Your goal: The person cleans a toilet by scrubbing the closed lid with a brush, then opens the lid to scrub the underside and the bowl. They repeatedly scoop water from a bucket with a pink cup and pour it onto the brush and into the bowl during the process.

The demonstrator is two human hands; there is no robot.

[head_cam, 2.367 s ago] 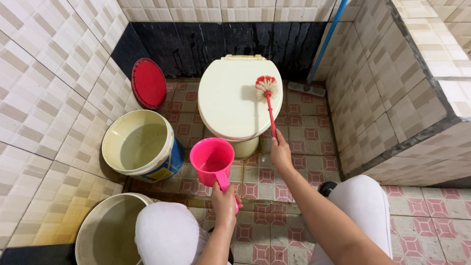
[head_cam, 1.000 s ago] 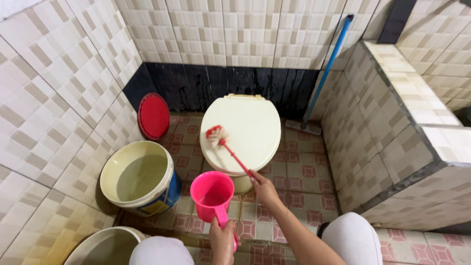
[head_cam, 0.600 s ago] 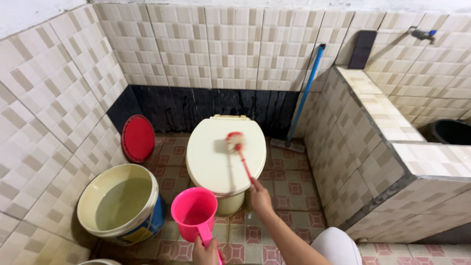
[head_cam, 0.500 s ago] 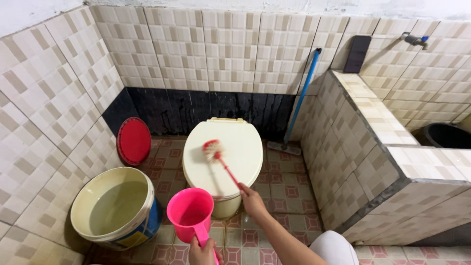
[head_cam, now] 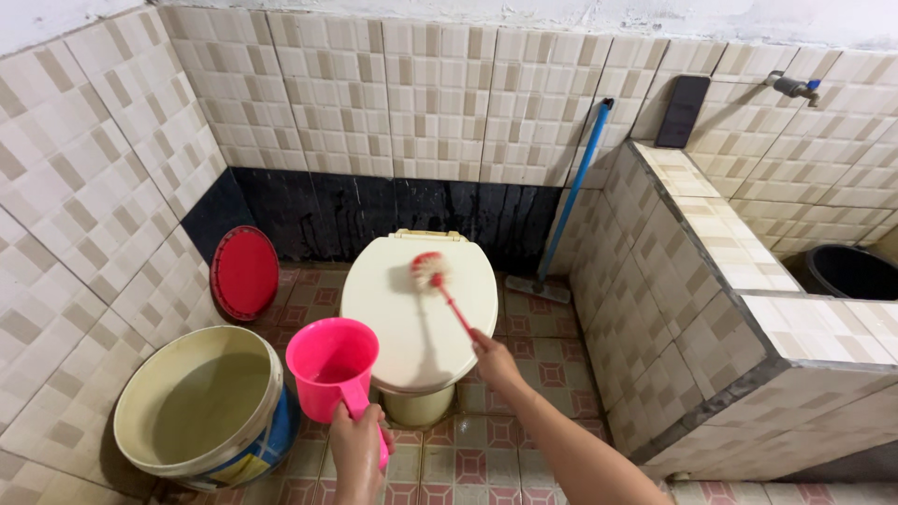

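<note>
A person's right hand [head_cam: 493, 358] is closed around the thin red handle of a toilet brush [head_cam: 443, 292], whose red-and-white bristle head rests on the closed cream toilet lid [head_cam: 412, 327], near the lid's back edge. The left hand [head_cam: 355, 445] grips the handle of a bright pink plastic water dipper [head_cam: 330, 363], held upright just beside the toilet's left front edge, above the patterned red-and-cream floor tiles [head_cam: 552, 374]. To the left of the dipper stands a cream bucket [head_cam: 192, 410] with a blue outside wall. A round red lid [head_cam: 244, 272] leans against the left wall near the back corner. A blue-handled floor scrubber [head_cam: 568, 211] leans in the corner where the back wall meets a tiled water basin [head_cam: 748, 271] on the right.
</note>
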